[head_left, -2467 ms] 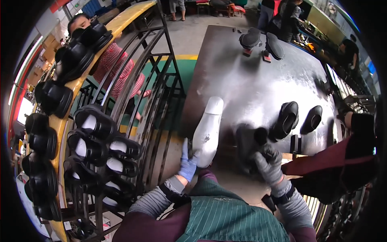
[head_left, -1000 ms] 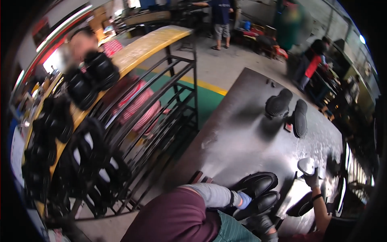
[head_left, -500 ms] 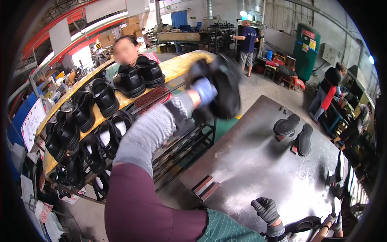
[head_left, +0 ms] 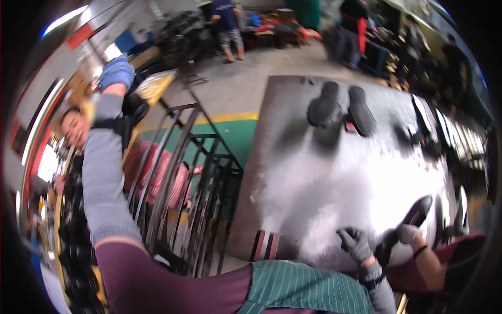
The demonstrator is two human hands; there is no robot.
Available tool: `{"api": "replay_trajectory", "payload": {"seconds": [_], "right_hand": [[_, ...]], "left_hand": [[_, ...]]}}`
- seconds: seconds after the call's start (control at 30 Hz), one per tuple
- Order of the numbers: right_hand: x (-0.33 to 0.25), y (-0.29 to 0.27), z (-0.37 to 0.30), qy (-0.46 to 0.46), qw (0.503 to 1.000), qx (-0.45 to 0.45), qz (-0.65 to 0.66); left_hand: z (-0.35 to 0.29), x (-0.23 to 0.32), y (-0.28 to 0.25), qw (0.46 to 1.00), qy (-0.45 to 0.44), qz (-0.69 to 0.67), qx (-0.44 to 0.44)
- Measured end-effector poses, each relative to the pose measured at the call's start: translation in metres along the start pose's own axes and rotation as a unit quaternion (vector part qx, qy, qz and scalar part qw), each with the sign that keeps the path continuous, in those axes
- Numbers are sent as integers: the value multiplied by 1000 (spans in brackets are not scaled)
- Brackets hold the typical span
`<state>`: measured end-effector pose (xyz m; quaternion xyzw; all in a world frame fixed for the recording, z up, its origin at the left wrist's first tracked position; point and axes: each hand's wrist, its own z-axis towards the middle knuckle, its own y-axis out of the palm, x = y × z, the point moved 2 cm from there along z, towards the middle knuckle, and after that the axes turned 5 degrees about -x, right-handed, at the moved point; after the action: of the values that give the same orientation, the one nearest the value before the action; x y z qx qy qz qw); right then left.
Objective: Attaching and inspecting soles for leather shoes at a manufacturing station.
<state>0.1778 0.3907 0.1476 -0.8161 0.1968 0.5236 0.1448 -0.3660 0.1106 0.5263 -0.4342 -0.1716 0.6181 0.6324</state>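
Observation:
My left hand (head_left: 117,74), in a blue glove, reaches far out over the rack at the left. It is curled against black shoes (head_left: 137,106) at the rack's end; its fingertips are hidden and the view is blurred. My right hand (head_left: 356,245), in a grey glove, is held with curled fingers and nothing in it, above the near edge of the metal table (head_left: 298,209). Two black shoes (head_left: 324,104) stand sole up on supports at the table's far side. A dark-and-red block pair (head_left: 265,245) lies at the near left corner.
A metal rack frame (head_left: 178,152) stands left of the table. Behind it is a person in red-and-white checks (head_left: 170,175). At the right, a co-worker's gloved hand (head_left: 407,233) touches a black shoe (head_left: 418,210). Other people (head_left: 226,26) stand farther back.
The view has turned right and down. My left arm has moved leftward with the shoes, from beside the rack to over its end. My right hand stays near the table's edge.

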Motion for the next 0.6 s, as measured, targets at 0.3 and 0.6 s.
{"api": "replay_trajectory", "payload": {"seconds": [0.3,0.6], "right_hand": [[-6,37,145,-45,992,-40,-111],[-88,-188,326,-70,891,387,-226]], "left_hand": [[-173,406,169,757,406,-468,-207],[-146,585,252,426,5,-714,-556]]}}
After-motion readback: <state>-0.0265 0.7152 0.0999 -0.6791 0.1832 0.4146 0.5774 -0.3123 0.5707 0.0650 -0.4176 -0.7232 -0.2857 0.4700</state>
